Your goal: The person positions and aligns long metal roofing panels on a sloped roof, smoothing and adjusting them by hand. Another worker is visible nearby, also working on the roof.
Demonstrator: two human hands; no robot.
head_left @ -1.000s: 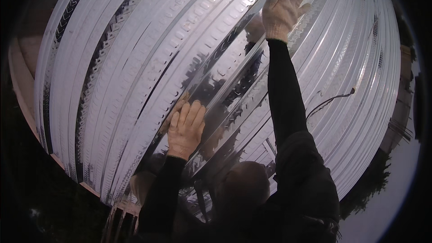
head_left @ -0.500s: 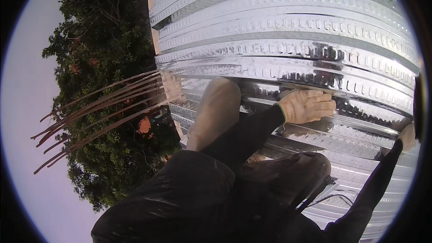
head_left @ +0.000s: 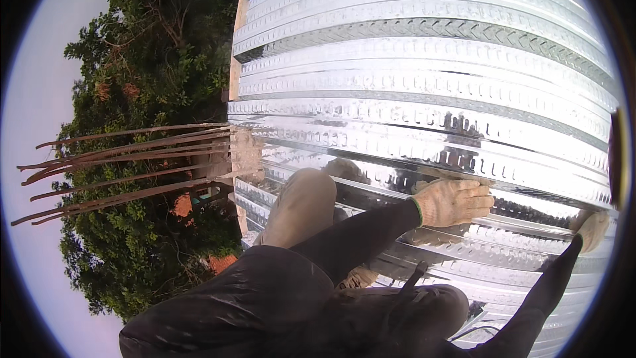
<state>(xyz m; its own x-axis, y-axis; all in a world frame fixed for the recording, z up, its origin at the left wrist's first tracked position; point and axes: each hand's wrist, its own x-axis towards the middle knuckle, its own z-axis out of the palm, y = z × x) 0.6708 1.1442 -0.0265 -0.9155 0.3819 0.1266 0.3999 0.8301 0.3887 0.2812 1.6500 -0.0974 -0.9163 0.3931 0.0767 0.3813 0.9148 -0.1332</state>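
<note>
Two hands: both gloved, on ribbed steel decking (head_left: 424, 86).
Left hand (head_left: 454, 200): fingers together, flat on a rib of the sheet just in front.
Right hand (head_left: 593, 229): on the same sheet near the rim; grip unclear.
Rebar (head_left: 132, 152): sticks out past the deck edge, trees beyond.
Risk: a sheet edge may cut, or the sheet slide off the edge.
Hidden: right fingers, feet.
</note>
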